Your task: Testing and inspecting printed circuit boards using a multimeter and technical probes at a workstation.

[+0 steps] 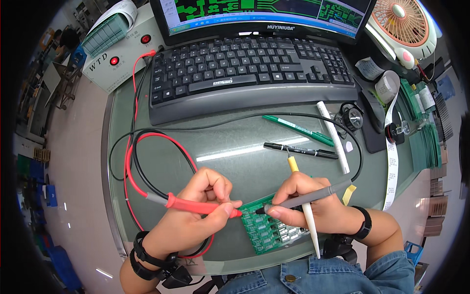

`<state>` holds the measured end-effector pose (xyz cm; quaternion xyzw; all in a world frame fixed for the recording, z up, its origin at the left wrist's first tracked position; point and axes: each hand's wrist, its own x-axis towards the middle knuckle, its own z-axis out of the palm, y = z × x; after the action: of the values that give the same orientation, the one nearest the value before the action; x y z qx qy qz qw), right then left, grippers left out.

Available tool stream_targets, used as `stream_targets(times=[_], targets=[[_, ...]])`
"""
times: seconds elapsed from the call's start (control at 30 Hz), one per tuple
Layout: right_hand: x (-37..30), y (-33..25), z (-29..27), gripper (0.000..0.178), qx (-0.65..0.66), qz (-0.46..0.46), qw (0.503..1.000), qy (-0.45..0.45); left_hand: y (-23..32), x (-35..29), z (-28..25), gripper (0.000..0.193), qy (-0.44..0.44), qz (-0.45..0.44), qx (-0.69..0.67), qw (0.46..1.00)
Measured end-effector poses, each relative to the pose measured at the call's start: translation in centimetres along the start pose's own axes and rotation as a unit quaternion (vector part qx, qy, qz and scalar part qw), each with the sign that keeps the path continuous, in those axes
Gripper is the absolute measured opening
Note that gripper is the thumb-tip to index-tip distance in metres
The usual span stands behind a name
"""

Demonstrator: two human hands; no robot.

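My left hand [183, 228] is closed on a red test probe [190, 205], its tip pointing right at the upper left edge of a green circuit board panel [262, 235]. My right hand [338, 215] pinches a grey-and-black test probe [313, 196], its tip pointing left over the same edge. Also held among my right fingers is a white pen-like tool [311, 228] with a yellow collar and a thin metal point. The panel carries repeated rows of small parts, and my right hand covers some of it. Whether either tip touches the board, I cannot tell.
Beyond my hands lie a green pen [299, 130], a black marker [301, 150] and a white stick [333, 137]. Red and black leads [132, 164] loop at left. A keyboard [254, 73], monitor [264, 24], grey-white box [122, 63] and fan [401, 24] stand behind; boards [426, 147] stack at right.
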<state>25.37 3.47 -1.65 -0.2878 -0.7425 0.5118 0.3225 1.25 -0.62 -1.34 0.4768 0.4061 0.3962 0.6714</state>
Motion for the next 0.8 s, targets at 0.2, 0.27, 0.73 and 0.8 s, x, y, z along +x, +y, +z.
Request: stream_targets(times=[0.2,0.27,0.73,0.8], targets=[[-0.05,0.03,-0.01,0.019,-0.011,-0.003,1.0,0.003,-0.44,0.02,-0.31,0.018,-0.01,0.016,-0.027,0.999],[-0.04,-0.02,0.01,0.018,-0.009,0.0,1.0,0.003,-0.35,0.03,-0.28,0.018,-0.009,0.012,-0.023,1.0],[-0.07,-0.06,0.02,0.018,-0.01,-0.005,1.0,0.002,0.14,0.03,-0.15,0.019,-0.014,-0.004,0.006,1.0],[-0.05,-0.01,0.07,0.018,-0.015,-0.013,1.0,0.001,0.15,0.0,-0.13,0.02,-0.015,-0.003,0.007,1.0]])
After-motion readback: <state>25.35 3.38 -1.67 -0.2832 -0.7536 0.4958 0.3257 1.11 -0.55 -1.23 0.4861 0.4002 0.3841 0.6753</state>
